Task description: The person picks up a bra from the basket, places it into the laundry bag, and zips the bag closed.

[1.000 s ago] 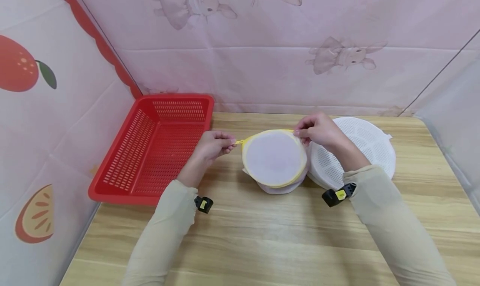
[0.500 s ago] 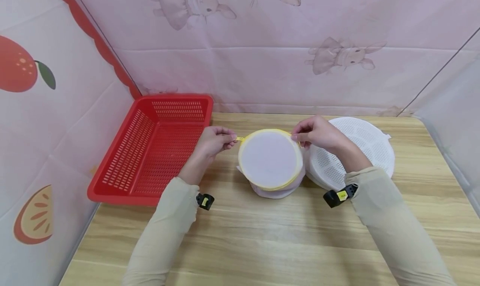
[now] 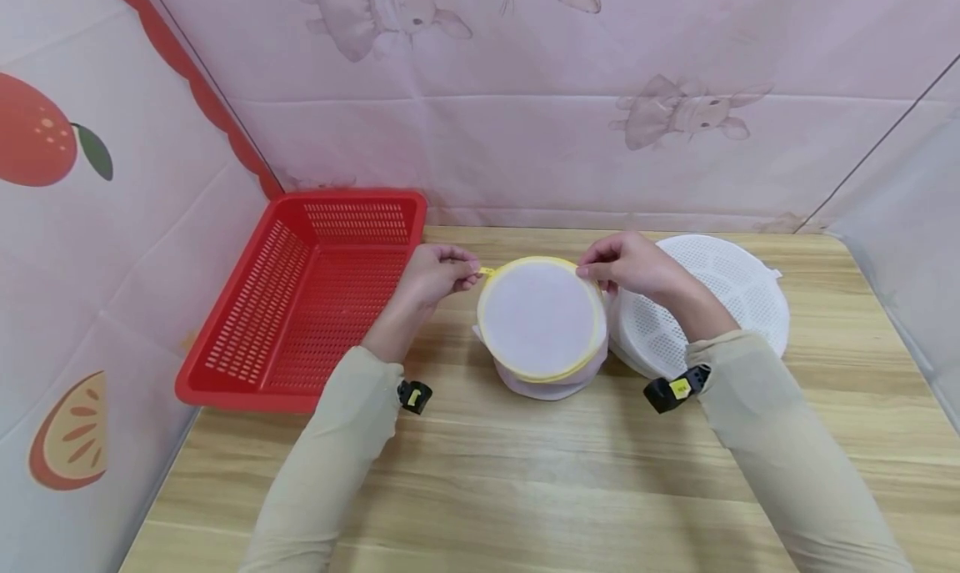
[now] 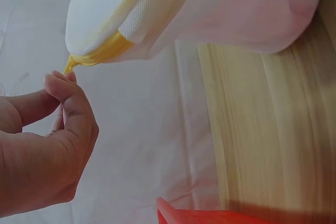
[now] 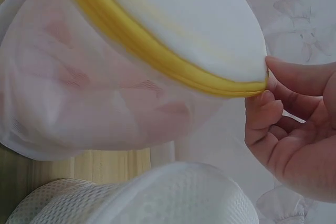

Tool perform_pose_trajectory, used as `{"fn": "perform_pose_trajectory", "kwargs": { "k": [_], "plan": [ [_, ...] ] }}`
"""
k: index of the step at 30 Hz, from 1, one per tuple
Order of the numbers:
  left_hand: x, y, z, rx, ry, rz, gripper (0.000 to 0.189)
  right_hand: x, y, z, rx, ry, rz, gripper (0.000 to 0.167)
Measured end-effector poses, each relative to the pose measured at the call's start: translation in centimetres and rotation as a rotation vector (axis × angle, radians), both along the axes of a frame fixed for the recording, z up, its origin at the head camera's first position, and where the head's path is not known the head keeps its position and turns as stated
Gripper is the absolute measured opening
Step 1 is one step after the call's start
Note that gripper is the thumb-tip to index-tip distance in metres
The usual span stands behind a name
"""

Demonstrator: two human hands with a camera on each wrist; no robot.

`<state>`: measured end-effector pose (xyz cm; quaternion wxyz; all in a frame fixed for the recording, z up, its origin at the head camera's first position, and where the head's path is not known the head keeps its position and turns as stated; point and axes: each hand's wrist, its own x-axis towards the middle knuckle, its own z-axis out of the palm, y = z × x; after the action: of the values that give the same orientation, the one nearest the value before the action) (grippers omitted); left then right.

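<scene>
A round white mesh laundry bag [image 3: 538, 319] stands upright mid-table, its flat lid edged with a yellow zipper [image 5: 157, 64]. My left hand [image 3: 437, 277] pinches the yellow zipper pull [image 4: 69, 65] at the bag's far left edge. On the far right of the rim, my right hand [image 3: 633, 264] pinches the yellow edge between thumb and fingers. Pinkish patches show through the thin side wall in both wrist views. The lid lies flat across the top, and the bag's inside is mostly hidden.
A red plastic basket [image 3: 300, 402] with slotted walls stands at the left. Right of the bag lies a white mesh bag [image 3: 738, 294] with a round top, partly behind my right forearm. A pink printed cloth [image 3: 525, 156] hangs along the table's back edge.
The bag has shifted slightly left and toward me. My left hand has moved a little right and away from me with the zipper pull; my right hand has moved slightly left, still pinching the rim.
</scene>
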<state>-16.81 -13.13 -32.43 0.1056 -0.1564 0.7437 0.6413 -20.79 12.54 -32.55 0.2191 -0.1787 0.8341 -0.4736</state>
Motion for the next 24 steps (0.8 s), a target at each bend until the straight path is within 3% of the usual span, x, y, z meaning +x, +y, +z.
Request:
{"fn": "perform_pose_trajectory", "kwargs": {
  "k": [13,24],
  "plan": [
    [-0.4,1.9,1.2,0.044,-0.003,-0.003,0.015,0.1,-1.3,1.2,0.041,0.042,0.045,0.017],
    [-0.6,3.1,1.5,0.007,0.018,-0.050,0.013,-0.2,-2.3,1.4,0.073,0.077,0.140,0.019]
  ]
}}
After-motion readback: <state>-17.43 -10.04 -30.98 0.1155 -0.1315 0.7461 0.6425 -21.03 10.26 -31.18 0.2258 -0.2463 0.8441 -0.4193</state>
